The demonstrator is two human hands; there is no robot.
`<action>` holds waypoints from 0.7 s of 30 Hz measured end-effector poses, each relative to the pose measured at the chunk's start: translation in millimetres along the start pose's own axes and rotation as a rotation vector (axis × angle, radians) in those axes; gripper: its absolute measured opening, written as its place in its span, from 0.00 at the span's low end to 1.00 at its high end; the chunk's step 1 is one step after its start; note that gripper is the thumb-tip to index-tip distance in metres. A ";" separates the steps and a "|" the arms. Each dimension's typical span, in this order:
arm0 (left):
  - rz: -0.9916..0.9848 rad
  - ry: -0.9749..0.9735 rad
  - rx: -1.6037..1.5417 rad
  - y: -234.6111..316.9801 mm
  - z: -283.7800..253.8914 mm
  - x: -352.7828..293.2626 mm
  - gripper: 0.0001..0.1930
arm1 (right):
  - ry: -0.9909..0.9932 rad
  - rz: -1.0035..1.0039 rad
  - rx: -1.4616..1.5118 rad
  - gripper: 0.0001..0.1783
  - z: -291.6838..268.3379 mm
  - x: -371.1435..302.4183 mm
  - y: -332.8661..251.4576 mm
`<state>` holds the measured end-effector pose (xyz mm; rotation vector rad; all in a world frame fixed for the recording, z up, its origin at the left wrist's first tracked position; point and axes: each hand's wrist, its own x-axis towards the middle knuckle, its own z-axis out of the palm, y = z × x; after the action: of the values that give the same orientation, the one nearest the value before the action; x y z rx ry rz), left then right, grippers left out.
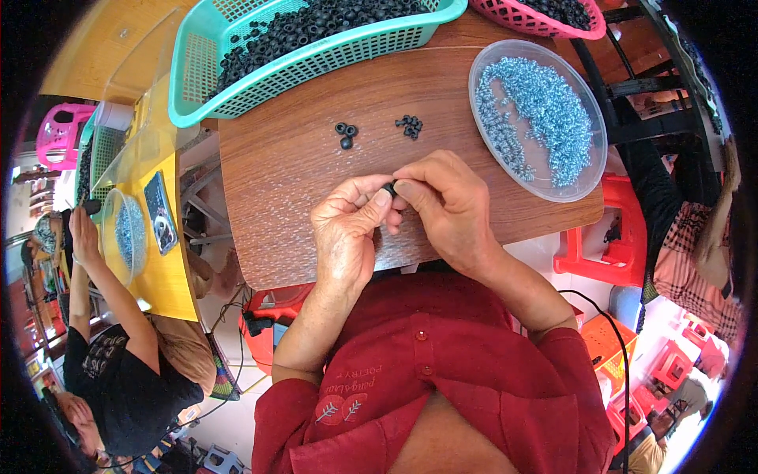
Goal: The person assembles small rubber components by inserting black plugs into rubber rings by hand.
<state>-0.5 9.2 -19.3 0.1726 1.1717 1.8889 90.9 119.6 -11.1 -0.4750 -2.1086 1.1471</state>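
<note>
Both hands meet in front of my chest, above the near half of the brown wooden table point(284, 197). Pinched at the fingertips of my left hand point(347, 225) is a small black round part point(389, 188). The thumb and index finger of my right hand point(452, 207) close on the same part from the right; my fingers cover much of it. Just beyond, a few black round caps point(346, 142) lie loose. To their right is a small cluster of tiny black pieces point(409, 126).
A teal basket point(316, 67) full of black round parts stands along the far edge. At right, a see-through round tray point(539, 189) holds many shiny blue pieces point(553, 110). A pink basket point(545, 30) sits behind it. Another person point(126, 355) works at a yellow table point(178, 268) on the left.
</note>
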 end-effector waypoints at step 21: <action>-0.096 0.031 -0.127 7.3 -2.5 -2.5 0.06 | 0.058 -0.322 -0.225 0.17 6.7 -6.2 6.6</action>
<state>-4.7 4.6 -14.2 0.0170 1.0573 1.8797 90.4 115.6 -21.6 -0.2519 -2.1766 0.7102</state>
